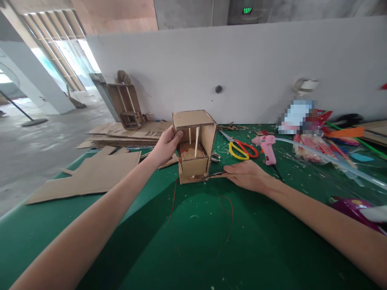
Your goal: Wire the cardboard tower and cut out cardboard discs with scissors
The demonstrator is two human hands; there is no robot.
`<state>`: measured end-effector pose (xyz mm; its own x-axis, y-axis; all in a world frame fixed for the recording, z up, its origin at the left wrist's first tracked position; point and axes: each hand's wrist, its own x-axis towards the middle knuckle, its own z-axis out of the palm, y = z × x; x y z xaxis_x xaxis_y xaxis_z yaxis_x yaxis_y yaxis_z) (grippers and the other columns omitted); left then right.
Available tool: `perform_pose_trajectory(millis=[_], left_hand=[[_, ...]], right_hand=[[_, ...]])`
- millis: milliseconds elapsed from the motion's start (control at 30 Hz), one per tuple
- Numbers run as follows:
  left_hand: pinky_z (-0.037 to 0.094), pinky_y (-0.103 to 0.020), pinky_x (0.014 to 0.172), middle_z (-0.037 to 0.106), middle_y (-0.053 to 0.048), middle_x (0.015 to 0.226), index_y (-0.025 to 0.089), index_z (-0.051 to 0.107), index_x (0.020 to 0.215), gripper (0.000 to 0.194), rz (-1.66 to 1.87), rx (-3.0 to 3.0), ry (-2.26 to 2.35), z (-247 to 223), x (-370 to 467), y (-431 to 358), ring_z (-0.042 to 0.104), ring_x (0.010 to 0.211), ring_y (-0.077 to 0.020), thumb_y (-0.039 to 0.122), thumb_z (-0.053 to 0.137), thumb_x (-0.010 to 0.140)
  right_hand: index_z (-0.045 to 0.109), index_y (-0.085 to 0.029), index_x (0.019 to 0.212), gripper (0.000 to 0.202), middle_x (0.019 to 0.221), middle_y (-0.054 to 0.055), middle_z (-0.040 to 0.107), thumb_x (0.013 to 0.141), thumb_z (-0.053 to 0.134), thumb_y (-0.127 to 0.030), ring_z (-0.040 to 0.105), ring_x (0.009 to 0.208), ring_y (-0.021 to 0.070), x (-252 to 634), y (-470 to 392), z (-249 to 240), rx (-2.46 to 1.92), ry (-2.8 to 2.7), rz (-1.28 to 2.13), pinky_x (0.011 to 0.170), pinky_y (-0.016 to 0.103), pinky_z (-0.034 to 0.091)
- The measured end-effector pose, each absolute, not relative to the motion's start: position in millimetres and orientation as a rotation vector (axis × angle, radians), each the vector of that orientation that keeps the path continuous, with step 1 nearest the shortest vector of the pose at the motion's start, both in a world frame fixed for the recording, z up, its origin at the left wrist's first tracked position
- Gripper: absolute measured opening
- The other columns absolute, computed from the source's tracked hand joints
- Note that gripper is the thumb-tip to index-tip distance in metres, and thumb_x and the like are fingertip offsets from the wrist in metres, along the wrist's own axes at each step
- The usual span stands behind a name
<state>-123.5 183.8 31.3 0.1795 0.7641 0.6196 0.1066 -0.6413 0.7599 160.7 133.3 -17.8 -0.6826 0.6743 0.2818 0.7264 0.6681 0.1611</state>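
In the middle of the head view stands a small cardboard model with a flat top and pale sticks upright inside its open front. My left hand is closed on its upper left side, thumb over the edge. My right hand is closed around a thin dark tool, whose far end meets the low front ledge of the model. What kind of tool it is, I cannot make out. Thin red wire hangs from the model's left side, and a loop of red wire lies on the green table in front.
Scissors with yellow and red handles and a pink glue gun lie to the right. Bagged sticks and a purple object are farther right. Cut cardboard and a taller cardboard structure occupy the left.
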Motion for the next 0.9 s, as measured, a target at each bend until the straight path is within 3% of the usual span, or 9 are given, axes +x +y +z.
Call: perform_pose_trajectory(millis=[100,267,533,733,900], left_hand=[[0.046,-0.041,0.093,0.063,-0.004,0.079,0.021,0.06,0.084,0.02,1.489,1.896,0.798,31.1,-123.0,184.2,0.059,0.098,-0.0243,0.04,0.056,0.086],[0.046,-0.04,0.093,0.063,-0.004,0.079,0.02,0.059,0.082,0.021,1.482,1.909,0.809,31.8,-122.1,184.0,0.058,0.097,-0.0234,0.04,0.056,0.086],[0.048,-0.041,0.088,0.063,-0.004,0.078,0.022,0.061,0.086,0.02,1.521,1.849,0.814,30.0,-125.2,186.9,0.058,0.097,-0.026,0.041,0.063,0.081],[0.051,-0.036,0.074,0.061,-0.002,0.075,0.021,0.061,0.093,0.025,1.467,1.847,0.927,23.6,-127.1,190.4,0.059,0.078,-0.0201,0.045,0.057,0.085],[0.05,-0.036,0.082,0.062,-0.003,0.079,0.02,0.06,0.094,0.027,1.47,1.92,0.882,23.9,-127.1,191.3,0.059,0.089,-0.0213,0.046,0.054,0.086]], right_hand=[[0.06,-0.019,0.077,0.055,0.064,0.003,0.063,0.099,0.019,-0.049,0.052,0.057,0.0149,159.5,133.3,-21.6,-1.157,-2.719,-0.597,0.047,0.031,0.017],[0.06,-0.019,0.078,0.063,0.066,0.005,0.064,0.098,0.01,-0.052,0.053,0.057,0.0159,155.1,137.5,-22.1,-1.162,-2.754,-0.563,0.047,0.031,0.016],[0.058,-0.019,0.077,0.053,0.063,0.003,0.065,0.099,0.02,-0.049,0.054,0.05,0.0139,161.0,141.0,-12.0,-1.126,-2.878,-0.469,0.047,0.028,0.014],[0.059,-0.019,0.077,0.047,0.062,0.002,0.066,0.099,0.026,-0.045,0.058,0.052,0.015,165.1,138.9,-12.5,-1.132,-2.874,-0.578,0.046,0.029,0.011],[0.06,-0.019,0.078,0.044,0.062,0.001,0.065,0.099,0.03,-0.045,0.058,0.053,0.0152,165.9,135.7,-13.5,-1.118,-2.851,-0.651,0.046,0.029,0.011]])
